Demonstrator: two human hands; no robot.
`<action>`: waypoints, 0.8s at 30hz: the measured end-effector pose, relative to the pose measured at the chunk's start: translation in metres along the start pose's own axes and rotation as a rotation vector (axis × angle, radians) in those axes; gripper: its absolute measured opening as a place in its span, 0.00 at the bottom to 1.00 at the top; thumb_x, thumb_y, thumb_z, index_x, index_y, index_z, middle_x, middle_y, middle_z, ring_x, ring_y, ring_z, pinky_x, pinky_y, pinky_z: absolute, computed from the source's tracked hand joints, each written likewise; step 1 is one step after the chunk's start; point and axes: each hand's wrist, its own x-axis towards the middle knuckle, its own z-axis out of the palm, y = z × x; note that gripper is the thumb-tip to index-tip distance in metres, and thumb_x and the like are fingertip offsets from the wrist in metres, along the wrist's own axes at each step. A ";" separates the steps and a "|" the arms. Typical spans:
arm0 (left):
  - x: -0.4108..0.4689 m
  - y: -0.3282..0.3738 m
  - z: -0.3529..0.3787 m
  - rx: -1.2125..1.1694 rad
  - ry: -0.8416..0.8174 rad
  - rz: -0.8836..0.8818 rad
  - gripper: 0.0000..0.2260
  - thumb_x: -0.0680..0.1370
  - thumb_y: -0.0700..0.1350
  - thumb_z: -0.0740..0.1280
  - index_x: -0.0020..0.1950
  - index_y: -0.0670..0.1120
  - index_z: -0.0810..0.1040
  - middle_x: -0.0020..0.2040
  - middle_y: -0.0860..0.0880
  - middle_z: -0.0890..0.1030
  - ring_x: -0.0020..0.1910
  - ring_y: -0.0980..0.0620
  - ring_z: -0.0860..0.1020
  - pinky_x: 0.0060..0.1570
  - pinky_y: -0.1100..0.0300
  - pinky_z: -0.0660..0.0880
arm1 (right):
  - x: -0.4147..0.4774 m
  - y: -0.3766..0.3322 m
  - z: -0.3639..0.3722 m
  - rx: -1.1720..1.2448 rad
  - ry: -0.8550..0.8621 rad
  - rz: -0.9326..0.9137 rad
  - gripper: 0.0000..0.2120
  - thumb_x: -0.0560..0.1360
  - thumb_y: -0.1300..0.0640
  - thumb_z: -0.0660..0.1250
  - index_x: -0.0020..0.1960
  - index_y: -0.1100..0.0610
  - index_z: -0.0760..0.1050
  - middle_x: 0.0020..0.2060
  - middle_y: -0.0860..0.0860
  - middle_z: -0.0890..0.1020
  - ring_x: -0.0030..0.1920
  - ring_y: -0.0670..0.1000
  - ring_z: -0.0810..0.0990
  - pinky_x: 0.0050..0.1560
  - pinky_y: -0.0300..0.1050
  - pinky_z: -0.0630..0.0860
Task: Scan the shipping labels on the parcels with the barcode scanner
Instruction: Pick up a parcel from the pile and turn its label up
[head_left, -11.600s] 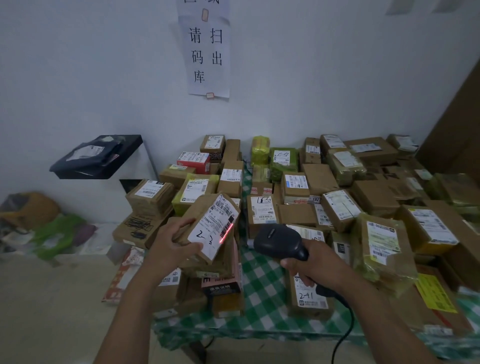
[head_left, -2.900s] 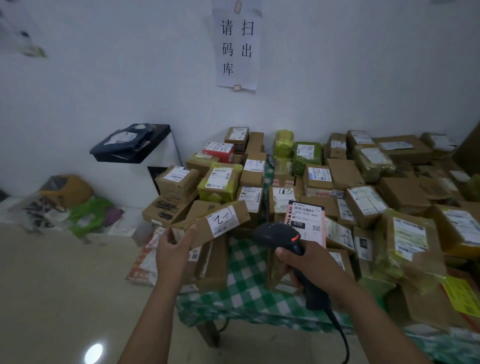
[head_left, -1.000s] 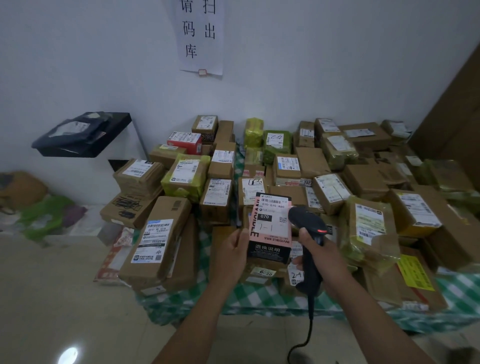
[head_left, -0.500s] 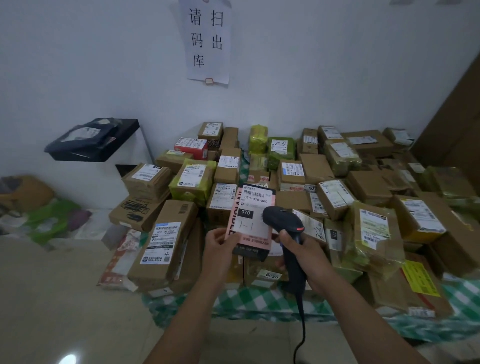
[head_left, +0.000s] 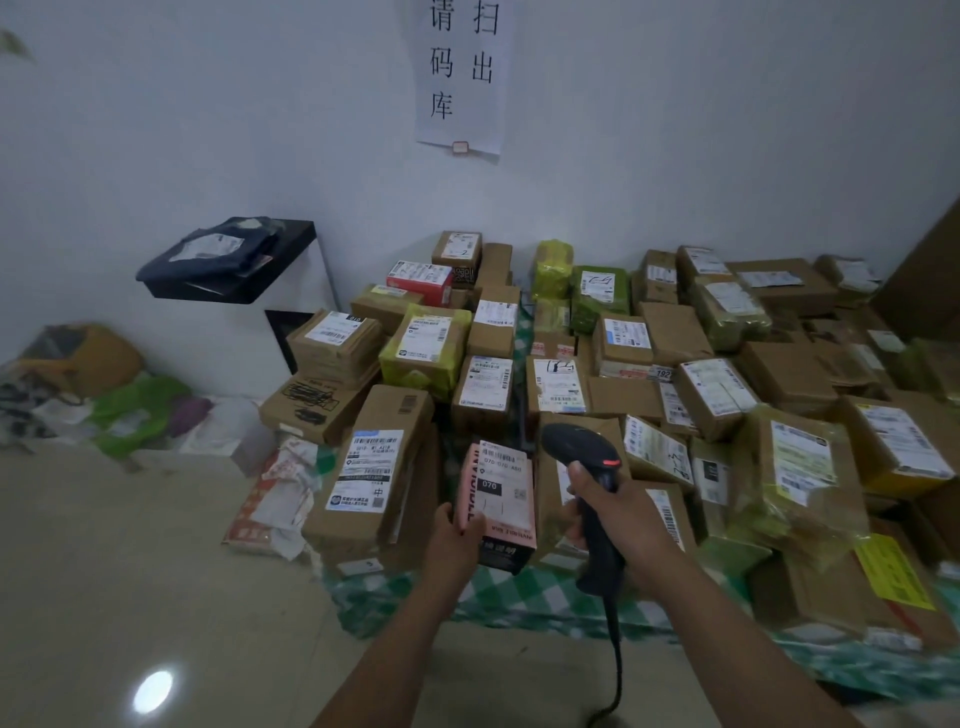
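Now left grip (head_left: 453, 540) holds the pink parcel (head_left: 503, 501), right grip (head_left: 621, 514) clasps the scanner (head_left: 571, 448).

Both bare forearms reach forward from the near edge, converging. Left hand (head_left: 456, 540) grips the box (head_left: 504, 499) at its lower left edge. Right hand (head_left: 610, 512), just right, is curled round the scanner (head_left: 574, 447) handle.

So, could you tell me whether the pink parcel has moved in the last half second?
Yes: the left hand has lowered the pink parcel; its top now sits below the top of the tall brown box, not above it.
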 end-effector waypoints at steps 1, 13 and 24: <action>0.002 -0.002 0.001 0.066 -0.007 0.025 0.19 0.83 0.44 0.60 0.73 0.41 0.63 0.66 0.42 0.76 0.53 0.51 0.77 0.38 0.65 0.75 | -0.001 -0.001 -0.001 -0.014 0.000 -0.007 0.21 0.75 0.46 0.68 0.47 0.66 0.78 0.36 0.62 0.84 0.29 0.53 0.80 0.28 0.41 0.77; 0.066 0.038 0.010 0.309 0.161 0.269 0.07 0.77 0.42 0.69 0.53 0.51 0.75 0.52 0.52 0.79 0.48 0.56 0.79 0.42 0.69 0.75 | 0.059 -0.059 -0.015 0.007 -0.065 -0.131 0.15 0.76 0.50 0.69 0.42 0.63 0.77 0.29 0.58 0.80 0.24 0.53 0.76 0.27 0.45 0.76; 0.168 0.092 0.038 0.539 0.217 0.024 0.52 0.69 0.63 0.74 0.78 0.38 0.50 0.74 0.40 0.61 0.73 0.41 0.62 0.68 0.50 0.66 | 0.158 -0.090 -0.026 0.076 -0.160 0.000 0.20 0.75 0.48 0.70 0.36 0.65 0.76 0.30 0.61 0.80 0.27 0.58 0.77 0.30 0.47 0.78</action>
